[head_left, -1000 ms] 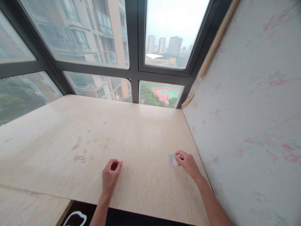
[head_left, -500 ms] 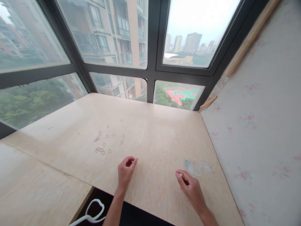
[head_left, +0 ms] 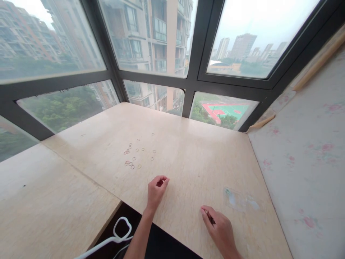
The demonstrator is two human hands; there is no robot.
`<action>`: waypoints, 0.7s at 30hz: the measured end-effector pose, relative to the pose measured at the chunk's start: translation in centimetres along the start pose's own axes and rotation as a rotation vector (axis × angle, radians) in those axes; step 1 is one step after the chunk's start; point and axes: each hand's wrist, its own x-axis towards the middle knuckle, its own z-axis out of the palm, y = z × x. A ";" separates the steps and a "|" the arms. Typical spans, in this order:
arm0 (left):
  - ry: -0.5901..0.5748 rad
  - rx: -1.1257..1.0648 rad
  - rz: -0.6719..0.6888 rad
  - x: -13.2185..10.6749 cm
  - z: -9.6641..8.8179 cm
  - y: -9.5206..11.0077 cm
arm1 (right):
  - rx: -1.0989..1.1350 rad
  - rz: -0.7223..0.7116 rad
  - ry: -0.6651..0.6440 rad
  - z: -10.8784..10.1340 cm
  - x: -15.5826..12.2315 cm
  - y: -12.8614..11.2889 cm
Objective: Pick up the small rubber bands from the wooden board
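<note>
Several small thin rings [head_left: 134, 158], which look like rubber bands, lie scattered on the pale wood-grain tabletop [head_left: 188, 151]. Just in front of them, to the right, my left hand [head_left: 156, 190] is closed, its thumb meeting the curled index finger. My right hand [head_left: 221, 226] is also closed in a pinch, lower and farther right, at the near side of the table. Whatever either pinch may hold is too small to make out. Beyond my right hand, a clear plastic bag [head_left: 237, 200] with a small green mark lies flat; my hand does not touch it.
Dark-framed windows [head_left: 192, 72] border the far and left sides of the table. A flowered wall [head_left: 304, 162] runs along the right. At the near edge, a white looped tube or cable [head_left: 122, 229] stands in the dark gap below the tabletop.
The camera view has turned left, shifting the scene rightward. My right hand has moved slightly left, away from the bag, and its fingertips are closer together. My left hand stays pinched near the rings.
</note>
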 end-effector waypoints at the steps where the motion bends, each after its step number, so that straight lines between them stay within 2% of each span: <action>1: -0.007 0.011 0.009 0.0 -0.1 -0.1 | -0.002 -0.011 0.003 -0.1 0.0 0.0; 4: -0.092 0.020 0.010 0.6 -0.7 -0.3 | -0.011 -0.034 0.017 -0.2 0.2 -0.2; 6: -0.182 -0.017 -0.059 1.8 -1.5 -0.3 | -0.014 -0.044 0.027 -0.2 0.2 -0.2; 8: -0.209 -0.073 -0.156 4.0 -2.6 -0.1 | -0.015 -0.049 0.031 -0.1 0.2 -0.1; 10: -0.081 -0.097 -0.161 7.1 -3.6 0.4 | -0.016 -0.047 0.032 0.0 0.2 0.0; 12: 0.123 -0.139 -0.168 10.7 -4.4 1.0 | -0.021 -0.045 0.035 0.1 0.2 0.1; 14: 0.216 -0.127 -0.174 14.4 -4.8 1.6 | -0.021 -0.045 0.036 0.1 0.3 0.1; 17: 0.216 -0.041 -0.165 19.5 -4.7 1.8 | -0.006 -0.050 0.039 0.1 0.4 0.1; 21: 0.111 0.161 -0.111 25.0 -4.6 1.2 | -0.003 -0.047 0.044 0.2 0.5 0.2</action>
